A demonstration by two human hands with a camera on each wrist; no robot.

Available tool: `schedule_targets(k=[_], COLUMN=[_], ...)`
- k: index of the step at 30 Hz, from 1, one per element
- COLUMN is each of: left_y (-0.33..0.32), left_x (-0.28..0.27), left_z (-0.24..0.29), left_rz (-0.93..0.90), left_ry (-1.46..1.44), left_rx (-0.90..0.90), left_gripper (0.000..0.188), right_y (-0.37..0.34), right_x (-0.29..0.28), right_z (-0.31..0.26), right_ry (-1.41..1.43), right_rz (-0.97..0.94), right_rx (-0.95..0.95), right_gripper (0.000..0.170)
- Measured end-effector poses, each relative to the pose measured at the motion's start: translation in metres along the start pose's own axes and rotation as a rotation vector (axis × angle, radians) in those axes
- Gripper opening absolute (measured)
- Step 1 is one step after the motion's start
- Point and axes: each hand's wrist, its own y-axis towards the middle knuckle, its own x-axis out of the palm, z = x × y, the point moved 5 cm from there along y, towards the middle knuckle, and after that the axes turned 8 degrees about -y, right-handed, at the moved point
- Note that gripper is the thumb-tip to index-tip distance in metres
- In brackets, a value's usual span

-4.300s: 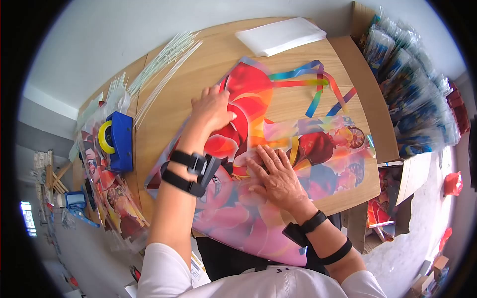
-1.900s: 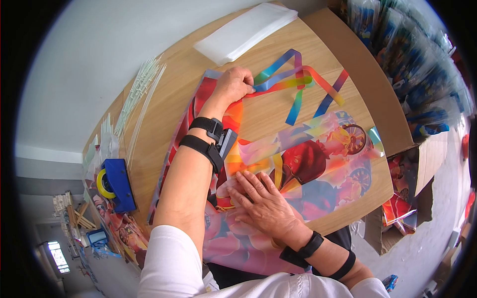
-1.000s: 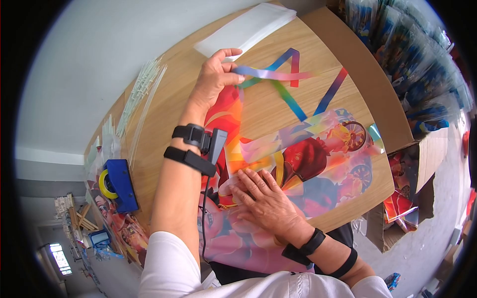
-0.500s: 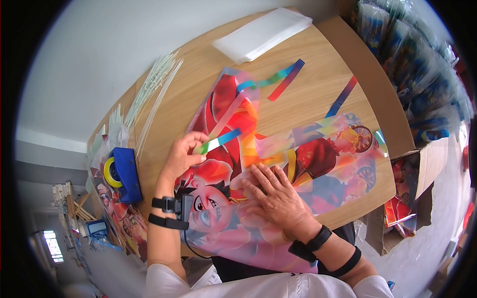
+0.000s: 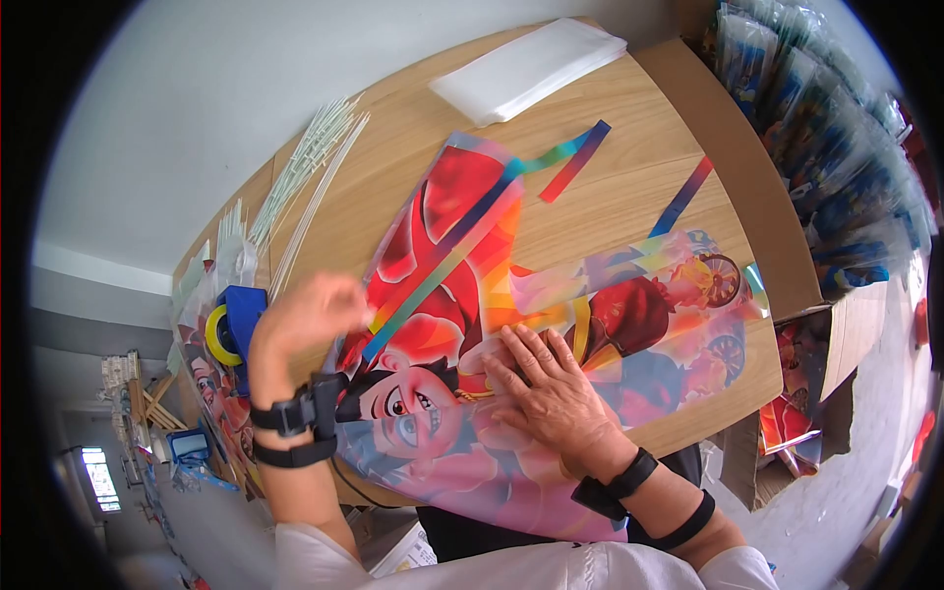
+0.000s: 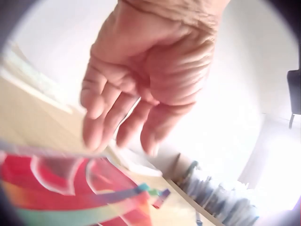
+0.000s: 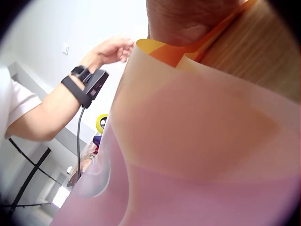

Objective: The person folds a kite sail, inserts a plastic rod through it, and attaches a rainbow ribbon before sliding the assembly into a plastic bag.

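We have our left hand blurred at centre left of the head view, just beyond the lower left end of the ribbon. In the left wrist view its fingers hang loosely bent with nothing in them – a relaxed, fairly narrow hand. Our right hand lies palm down right of centre, fingers spread wide; it rests on the sheet and grips nothing.

The sheet, with its red printed figure, spreads over the middle of the table and down to the bottom, where its pink part reaches our lap. In the right wrist view its edge curls up beside our right hand. The ribbon runs slantwise across the sheet to its upper right edge, then out onto the wood, where it folds back. Another ribbon piece lies farther right.

At the left stands the blue dispenser with yellow tape – near our left hand. Pale sticks lie at upper left, a white stack at top centre. At upper right, bags stand behind a cardboard wall; red prints sit in a box at lower right.
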Motion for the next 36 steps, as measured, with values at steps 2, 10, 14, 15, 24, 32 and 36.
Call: schedule_targets(k=[2, 10, 14, 15, 24, 32, 36], left_y=[0.046, 0.214, 0.251, 0.258, 0.195, 0.200, 0.191], left_x=[-0.004, 0.041, 0.034, 0.028, 0.032, 0.056, 0.058], left_z=[0.032, 0.095, 0.097, 0.103, 0.206, 0.115, 0.077], left_rz=[0.217, 0.161, -0.015, -0.079, -0.008, 0.144, 0.191], left_ry=[-0.023, 0.199, -0.360, -0.502, -0.717, 0.242, 0.094], left_rx=[0.220, 0.276, 0.176, 0.187, 0.836, 0.314, 0.282], left_gripper=[0.017, 0.029, 0.016, 0.020, 0.042, 0.023, 0.025], right_y=[0.000, 0.000, -0.001, -0.001, -0.002, -0.002, -0.003], right_x=[0.000, 0.000, 0.000, 0.001, -0.001, -0.001, 0.000], right_z=[0.000, 0.002, 0.004, 0.004, 0.005, 0.005, 0.005], right_ry=[0.005, 0.026, 0.057, 0.063, 0.103, 0.110, 0.105], right_rz=[-0.002, 0.008, 0.032, 0.035, 0.070, 0.074, 0.062], right_rx=[0.003, 0.002, -0.009, -0.003, -0.002, -0.003, -0.007], right_gripper=[0.067, 0.065, 0.065, 0.065, 0.066, 0.066, 0.066])
